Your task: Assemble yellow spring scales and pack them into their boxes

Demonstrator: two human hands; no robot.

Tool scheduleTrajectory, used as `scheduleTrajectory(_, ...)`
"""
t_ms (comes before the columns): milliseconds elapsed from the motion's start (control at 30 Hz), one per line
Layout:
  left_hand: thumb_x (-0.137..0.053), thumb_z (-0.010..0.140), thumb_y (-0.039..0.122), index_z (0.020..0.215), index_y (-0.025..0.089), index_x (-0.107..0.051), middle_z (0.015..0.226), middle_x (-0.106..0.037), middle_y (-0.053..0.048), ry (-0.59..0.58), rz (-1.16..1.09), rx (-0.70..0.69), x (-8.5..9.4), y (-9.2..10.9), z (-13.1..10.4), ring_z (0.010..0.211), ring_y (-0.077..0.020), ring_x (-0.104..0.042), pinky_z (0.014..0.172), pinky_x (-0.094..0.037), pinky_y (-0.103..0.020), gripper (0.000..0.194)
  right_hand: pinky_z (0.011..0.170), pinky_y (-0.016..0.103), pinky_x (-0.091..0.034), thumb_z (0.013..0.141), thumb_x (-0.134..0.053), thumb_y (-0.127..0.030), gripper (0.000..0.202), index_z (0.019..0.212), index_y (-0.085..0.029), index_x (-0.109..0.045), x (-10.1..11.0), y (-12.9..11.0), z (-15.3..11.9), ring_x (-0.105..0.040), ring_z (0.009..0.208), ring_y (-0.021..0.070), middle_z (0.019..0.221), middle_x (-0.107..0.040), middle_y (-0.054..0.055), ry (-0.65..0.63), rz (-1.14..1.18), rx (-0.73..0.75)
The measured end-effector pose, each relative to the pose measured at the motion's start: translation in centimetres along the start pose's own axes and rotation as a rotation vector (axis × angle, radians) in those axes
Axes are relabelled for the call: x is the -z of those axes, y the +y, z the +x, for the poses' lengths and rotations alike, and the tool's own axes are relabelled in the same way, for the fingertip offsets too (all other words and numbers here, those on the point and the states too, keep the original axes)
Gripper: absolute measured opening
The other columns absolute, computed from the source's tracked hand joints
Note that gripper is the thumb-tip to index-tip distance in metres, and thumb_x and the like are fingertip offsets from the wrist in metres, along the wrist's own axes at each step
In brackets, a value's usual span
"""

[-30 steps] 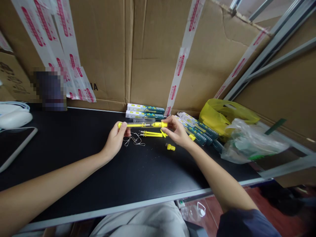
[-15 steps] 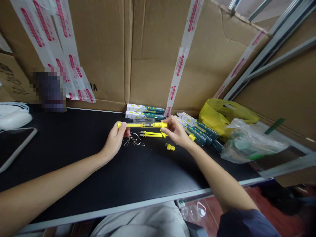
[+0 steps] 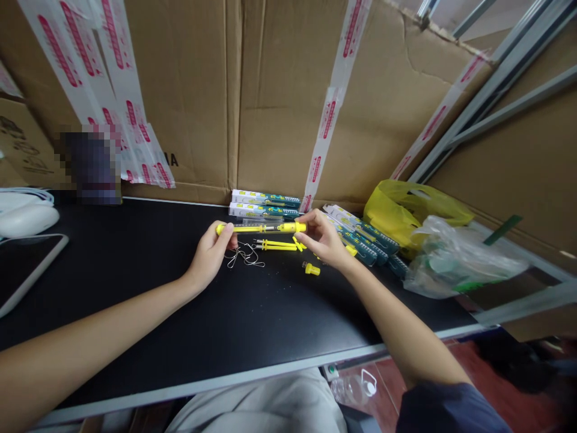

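A clear tube with yellow parts inside [image 3: 252, 228] lies level between my two hands, above the black table. My left hand [image 3: 211, 251] pinches its left yellow end between thumb and fingers. The yellow cap at the right end is held by the thumb and fingertips of my right hand [image 3: 325, 240]. Just below the tube are thin yellow rods with metal tips [image 3: 278, 245] and a tangle of bent wire hooks [image 3: 246, 255]. A loose yellow cap [image 3: 312, 269] lies nearer to me, below my right hand.
Printed narrow boxes [image 3: 264, 210] lie at the back, and more [image 3: 374, 237] to the right. A yellow bag [image 3: 406, 210] and a clear bag [image 3: 455, 258] are farther right. At the left are a white mouse [image 3: 33, 218] and a tablet-like device [image 3: 27, 264].
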State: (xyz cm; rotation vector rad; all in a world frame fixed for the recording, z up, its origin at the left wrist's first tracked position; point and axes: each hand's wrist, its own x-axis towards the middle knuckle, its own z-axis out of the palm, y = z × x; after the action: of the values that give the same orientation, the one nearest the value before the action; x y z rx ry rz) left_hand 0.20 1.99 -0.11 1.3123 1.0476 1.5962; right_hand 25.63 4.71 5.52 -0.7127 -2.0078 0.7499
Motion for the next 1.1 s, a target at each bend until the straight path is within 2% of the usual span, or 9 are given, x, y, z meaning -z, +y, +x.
scheduleTrajectory(200, -0.057, 0.084, 0.051, 0.073, 0.018, -0.054, 0.068, -0.054, 0.001, -0.014, 0.034, 0.008, 0.2, -0.3, 0.3, 0.066, -0.0124, -0.052, 0.068, -0.044, -0.027, 0.035, 0.064, 0.024, -0.046, 0.079, -0.072, -0.034, 0.032, 0.100, -0.020, -0.052, 0.0, 0.0, 0.0, -0.049, 0.067, 0.0094, 0.081, -0.051, -0.002, 0.030, -0.026, -0.019)
scheduleTrajectory(433, -0.057, 0.083, 0.046, 0.073, 0.017, -0.057, 0.064, -0.052, 0.002, -0.044, 0.168, -0.006, 0.3, 0.1, 0.3, 0.065, -0.0120, -0.048, 0.065, -0.039, -0.025, 0.030, 0.064, 0.024, -0.046, 0.084, -0.064, -0.034, 0.025, 0.100, -0.020, -0.051, 0.3, 0.2, 0.2, -0.052, 0.069, 0.0097, 0.083, -0.052, -0.001, 0.085, -0.075, -0.009)
scheduleTrajectory(533, -0.059, 0.082, 0.045, 0.075, 0.017, -0.060, 0.062, -0.053, 0.002, -0.111, 0.238, 0.006, 0.2, 0.4, 0.1, 0.061, -0.0116, -0.047, 0.060, -0.037, -0.024, 0.030, 0.064, 0.024, -0.046, 0.085, -0.064, -0.033, 0.024, 0.101, -0.020, -0.051, 0.6, 0.5, 0.2, -0.052, 0.071, 0.0098, 0.085, -0.053, -0.001, 0.088, -0.061, -0.018)
scheduleTrajectory(700, -0.061, 0.081, 0.045, 0.086, 0.016, -0.068, 0.062, -0.055, 0.002, -0.347, 0.286, 0.057, -0.2, 1.0, -0.7, 0.058, -0.0109, -0.050, 0.056, -0.036, -0.023, 0.030, 0.063, 0.023, -0.045, 0.087, -0.061, -0.033, 0.023, 0.104, -0.019, -0.054, 0.2, 0.5, 0.2, -0.051, 0.069, 0.0088, 0.086, -0.051, -0.001, 0.000, -0.060, -0.023)
scheduleTrajectory(800, -0.061, 0.082, 0.045, 0.085, 0.016, -0.069, 0.060, -0.057, 0.002, -0.438, 0.303, 0.074, -0.5, 1.2, -1.2, 0.057, -0.0108, -0.052, 0.055, -0.038, -0.022, 0.030, 0.062, 0.022, -0.045, 0.089, -0.059, -0.035, 0.024, 0.106, -0.019, -0.056, -0.2, 0.3, 0.1, -0.050, 0.069, 0.0090, 0.086, -0.052, 0.000, -0.027, -0.062, -0.050)
scheduleTrajectory(967, -0.065, 0.079, 0.040, 0.087, 0.015, -0.069, 0.067, -0.065, -0.001, -0.455, 0.225, 0.117, -0.9, 1.3, -1.4, 0.062, -0.0123, -0.059, 0.059, -0.044, -0.023, 0.026, 0.064, 0.024, -0.047, 0.090, -0.057, -0.037, 0.029, 0.112, -0.019, -0.056, -1.1, 0.3, -0.1, -0.051, 0.070, 0.0099, 0.087, -0.053, 0.001, -0.033, -0.037, -0.075)
scheduleTrajectory(1100, -0.065, 0.078, 0.037, 0.101, 0.014, -0.067, 0.066, -0.064, -0.001, -0.450, 0.139, 0.216, -1.3, 1.2, -1.8, 0.053, -0.0100, -0.053, 0.048, -0.041, -0.021, 0.033, 0.067, 0.026, -0.050, 0.091, -0.056, -0.037, 0.031, 0.116, -0.020, -0.055, -2.7, 0.5, -0.7, -0.053, 0.073, 0.0117, 0.089, -0.055, 0.002, -0.126, -0.047, -0.093)
